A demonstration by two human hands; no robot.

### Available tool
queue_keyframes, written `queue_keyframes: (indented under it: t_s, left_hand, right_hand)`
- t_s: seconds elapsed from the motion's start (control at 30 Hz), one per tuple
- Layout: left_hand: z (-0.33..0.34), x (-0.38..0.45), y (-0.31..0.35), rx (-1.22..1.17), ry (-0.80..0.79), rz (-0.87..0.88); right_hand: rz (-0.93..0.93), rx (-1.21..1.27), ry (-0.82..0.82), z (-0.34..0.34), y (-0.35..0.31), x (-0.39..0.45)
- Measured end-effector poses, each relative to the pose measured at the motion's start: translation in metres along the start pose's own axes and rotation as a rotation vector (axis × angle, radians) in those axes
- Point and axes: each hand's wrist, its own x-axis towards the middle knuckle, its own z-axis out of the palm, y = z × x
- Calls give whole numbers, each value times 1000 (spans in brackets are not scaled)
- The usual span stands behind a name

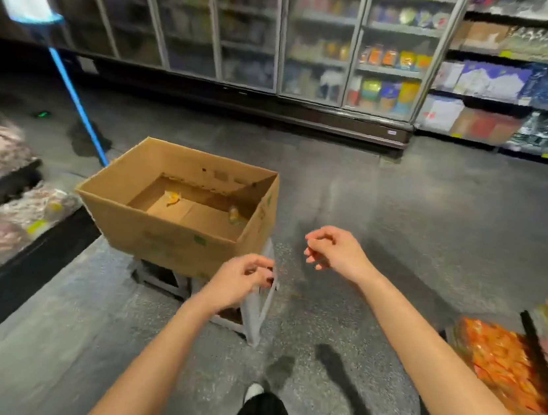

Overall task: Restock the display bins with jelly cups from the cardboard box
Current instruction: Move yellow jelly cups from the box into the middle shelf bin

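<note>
Two hands hang over a speckled floor [402,223] with nothing in either. Far left of the left hand [239,280], bins [0,208] of pale wrapped packs line the frame edge behind a dark rim, with a strip of bare floor between that rim and the box. A blue pole [78,104] slants down to the floor beyond the box's far left corner. The box [172,239] sits just up and left of the left hand, open-topped, perched on a grey crate [253,311] whose near corner shows under the hand. Only two jelly cups lie on the box bottom: one cup [173,197] toward the left, another [233,214] against the right wall; blur hides their detail. The left hand's fingers are loosely curled and hold nothing, just beside the box's near right corner; whether they touch the cardboard cannot be told. The right hand [333,249] floats a little higher and to the right, fingers likewise slack and bent, apart from the box's right edge with open floor beneath it. Past both hands the floor runs wide and open to glass cooler doors [317,40]. Right of the right forearm, a bin [502,363] of orange packs and yellow packs above it crowd the lower right edge. A dark trouser leg and a shoe [253,391] show below, between the forearms.
</note>
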Motion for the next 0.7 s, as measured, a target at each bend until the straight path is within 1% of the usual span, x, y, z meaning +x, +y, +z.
queue_keyframes:
  t_s: [0.13,0.27,0.37,0.47,0.57,0.7]
  left_hand:
    - [-71,48,-28,-51,126,-75]
    - [-136,90,-46,-112,205,-165]
    - [-177,120,-61,-124,274,-194]
    - [-205,142,-82,-158,330,-216]
    - [-226,163,-109,-231,335,-255]
    - [-258,210,-149,-326,337,-308]
  right_hand:
    - [-22,-18,-131,52,-24,98]
    - [1,-53,-202,92,-46,181]
    - [11,-103,-270,117,-52,237]
    - [69,-142,-314,137,-47,284]
    - [163,-176,-325,158,-29,327]
    - [313,-199,-279,184,-2,381]
